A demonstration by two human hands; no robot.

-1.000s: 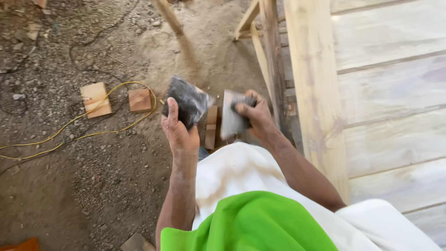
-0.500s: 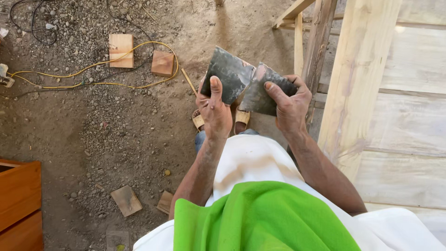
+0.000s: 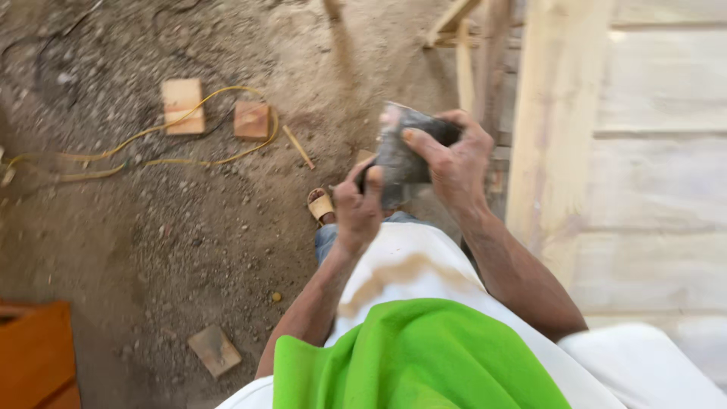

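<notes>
— Gripped how? Left hand (image 3: 357, 204) pinches the lower edge of the dark sandpaper sheet (image 3: 400, 160).
— Right hand (image 3: 453, 159) clamps its upper part; the sheet stands roughly upright between them, above the dirt floor (image 3: 151, 227), beside the wooden post (image 3: 549, 129).

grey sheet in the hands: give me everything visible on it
The grey sheet looks like thin, dark, flexible abrasive paper, creased and partly folded, motion-blurred. It is held in the air above the dirt ground, beside the pale wooden frame. The right hand wraps its upper edge; the left hand pinches its lower corner.
</notes>
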